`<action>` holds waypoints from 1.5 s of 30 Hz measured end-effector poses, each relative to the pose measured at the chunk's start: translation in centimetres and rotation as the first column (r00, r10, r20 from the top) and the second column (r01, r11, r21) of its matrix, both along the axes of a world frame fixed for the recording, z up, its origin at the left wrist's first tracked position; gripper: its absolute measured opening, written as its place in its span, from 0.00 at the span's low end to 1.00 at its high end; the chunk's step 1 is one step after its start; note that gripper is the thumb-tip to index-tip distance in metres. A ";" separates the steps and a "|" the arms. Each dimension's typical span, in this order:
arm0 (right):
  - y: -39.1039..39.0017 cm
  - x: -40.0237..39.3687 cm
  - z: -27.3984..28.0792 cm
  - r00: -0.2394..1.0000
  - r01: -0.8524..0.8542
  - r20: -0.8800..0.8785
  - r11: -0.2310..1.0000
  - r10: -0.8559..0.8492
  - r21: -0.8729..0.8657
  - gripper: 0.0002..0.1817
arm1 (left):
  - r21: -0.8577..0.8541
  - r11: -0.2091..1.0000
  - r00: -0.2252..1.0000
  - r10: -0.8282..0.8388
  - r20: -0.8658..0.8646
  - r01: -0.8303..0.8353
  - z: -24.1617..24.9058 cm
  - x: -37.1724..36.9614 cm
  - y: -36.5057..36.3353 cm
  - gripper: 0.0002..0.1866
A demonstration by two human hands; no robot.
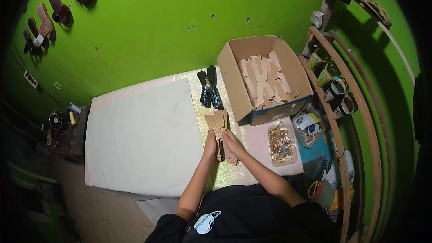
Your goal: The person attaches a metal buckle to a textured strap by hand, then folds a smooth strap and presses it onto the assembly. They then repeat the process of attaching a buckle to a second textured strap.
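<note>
both hands on a stack of tan cutouts

the left hand point(210, 145) and right hand point(233, 144) lie flat on a small stack of tan cutouts point(220, 128) on the table point(234, 175), one on each side, as if to square the pieces and keep them from sliding. the fingers look pressed together and laid along the stack; whether any piece is pinched cannot be told at this size.

the stack sits just right of a big pale sheet point(144, 139), which covers most of the table and leaves only a narrow strip to work on. a box point(234, 76) of like cutouts stands open near the stack, within easy reach. dark straps point(210, 90) lie beside the box. a clear tub point(281, 146) of gold bits sits to the right, close but apart from the hands.
</note>
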State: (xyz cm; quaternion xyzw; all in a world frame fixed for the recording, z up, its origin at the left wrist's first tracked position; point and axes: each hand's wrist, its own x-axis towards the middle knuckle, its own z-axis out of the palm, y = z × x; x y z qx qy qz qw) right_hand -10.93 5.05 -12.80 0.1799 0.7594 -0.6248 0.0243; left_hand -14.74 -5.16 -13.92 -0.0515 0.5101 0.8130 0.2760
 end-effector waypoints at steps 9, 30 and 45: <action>0.7 -1.6 -1.7 0.998 0.004 -0.068 0.999 -0.006 -0.039 0.28 | -0.054 0.998 0.999 -0.012 -0.029 0.010 0.0 -0.9 0.7 0.22; 0.2 2.3 3.8 0.969 0.022 -0.242 0.950 0.057 0.311 0.31 | -0.617 0.708 0.811 -0.107 -0.575 -0.344 1.1 0.9 -1.1 0.27; -2.5 5.0 5.5 0.790 0.140 -0.591 0.892 0.161 0.430 0.23 | -0.590 0.688 0.648 -0.225 -0.727 -0.423 4.5 5.0 -2.2 0.22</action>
